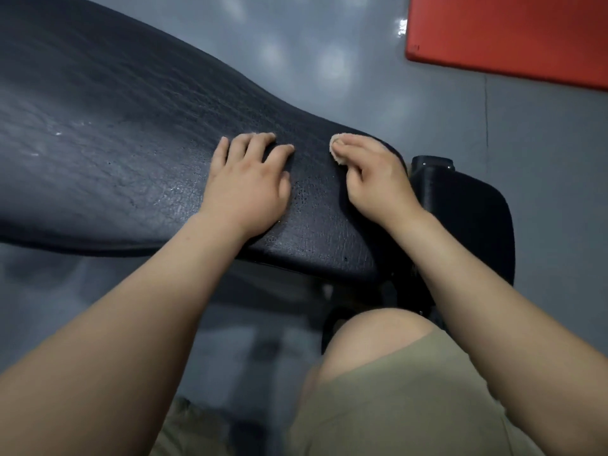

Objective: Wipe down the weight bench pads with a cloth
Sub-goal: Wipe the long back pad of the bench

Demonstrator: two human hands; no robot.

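A long black textured bench pad (108, 133) runs from the upper left down to the centre right. My left hand (248, 184) rests on it, fingers spread and slightly bent. My right hand (375, 179) sits near the pad's narrow end and grips a small beige cloth (336, 149), pressing it on the pad; most of the cloth is hidden under the fingers. A second black pad (477, 218) lies just right of my right hand, past a gap.
A grey glossy floor (329, 54) surrounds the bench. A red mat (513, 31) lies on the floor at the upper right. My knee in khaki shorts (388, 373) is below the bench end, near dark frame parts (431, 164).
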